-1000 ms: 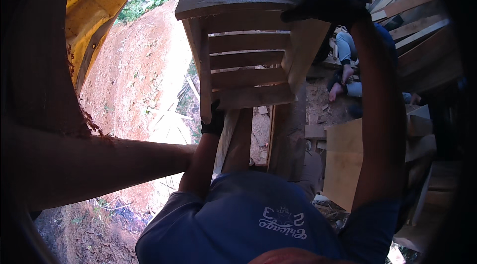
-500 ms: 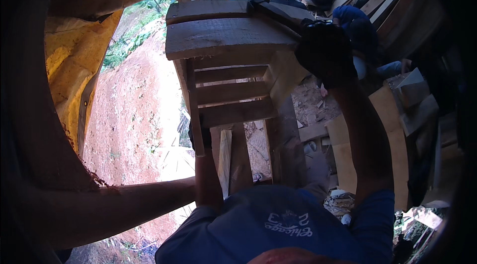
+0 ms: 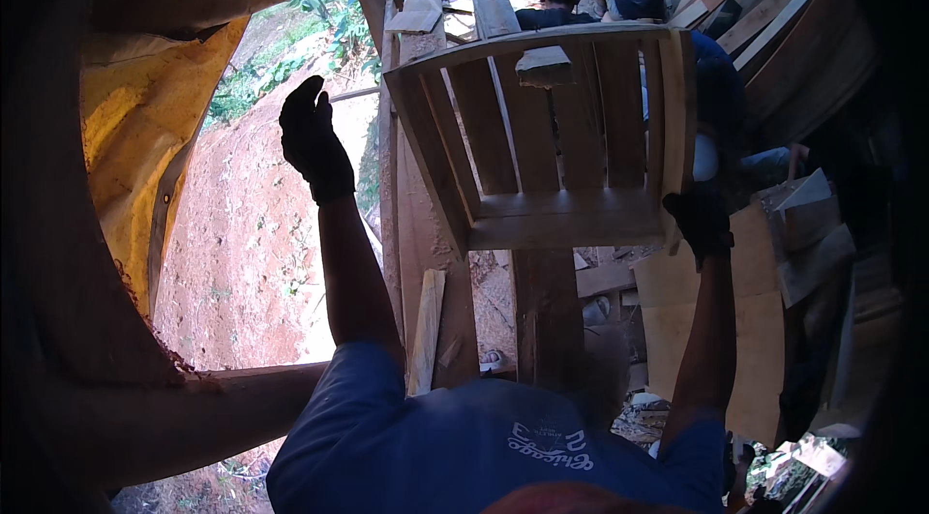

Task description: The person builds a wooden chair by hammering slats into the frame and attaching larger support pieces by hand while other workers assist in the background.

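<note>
Steadying the slatted crate (image 3: 583, 132) above the planks (image 3: 427, 257), it seems, I grip its near right corner with my right hand (image 3: 703, 224); my left hand (image 3: 317, 144), empty, fingers parted, likely needs a hold next.

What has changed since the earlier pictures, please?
The crate turned, its slats running up the picture. The left hand let go and is raised beside it; the right hand went from its top to its lower right. The dark tool no longer shows. The yellow sheet still hangs.
</note>
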Demonstrator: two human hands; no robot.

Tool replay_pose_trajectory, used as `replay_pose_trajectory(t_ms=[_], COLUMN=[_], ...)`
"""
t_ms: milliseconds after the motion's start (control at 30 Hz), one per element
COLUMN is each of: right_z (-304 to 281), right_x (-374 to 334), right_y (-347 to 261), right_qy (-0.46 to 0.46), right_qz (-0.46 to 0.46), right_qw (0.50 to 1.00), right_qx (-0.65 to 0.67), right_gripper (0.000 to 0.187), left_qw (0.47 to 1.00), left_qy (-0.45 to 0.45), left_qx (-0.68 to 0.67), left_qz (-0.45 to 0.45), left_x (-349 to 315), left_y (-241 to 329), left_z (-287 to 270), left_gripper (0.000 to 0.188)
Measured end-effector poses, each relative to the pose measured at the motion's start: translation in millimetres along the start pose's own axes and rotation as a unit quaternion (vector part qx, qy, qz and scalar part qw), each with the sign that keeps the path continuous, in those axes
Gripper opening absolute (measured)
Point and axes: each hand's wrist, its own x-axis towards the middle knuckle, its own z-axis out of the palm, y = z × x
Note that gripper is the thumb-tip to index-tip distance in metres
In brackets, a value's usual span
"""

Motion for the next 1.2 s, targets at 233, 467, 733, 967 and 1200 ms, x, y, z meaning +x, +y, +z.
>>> replay_pose_trajectory(t_ms=[233,467,733,967,1200], right_z=[36,50,80,58,51], right_x=[-58,-79,-110,-133,-141], right_y=[38,75,87,64,58], right_qy=[-0.084,-0.087,-0.054,0.072,0.064], right_qz=[0.139,0.188,0.215,0.18,0.157], right_qw=[0.962,0.922,0.939,0.965,0.979], right_qx=[0.219,0.327,0.261,0.177,0.114], right_gripper=[0.033,0.031,0.05,0.077,0.062], left_qw=[0.857,0.875,0.881,0.892,0.873], left_qy=[-0.455,-0.464,-0.429,-0.381,-0.435], left_qx=[-0.16,-0.105,-0.174,-0.112,-0.116], left_qz=[-0.183,-0.085,-0.1,-0.216,-0.186], left_x=[-70,-101,-122,-186,-151], left_y=[71,114,133,76,82], left_z=[100,173,132,79,42], left_gripper=[0.065,0.041,0.039,0.043,0.051])
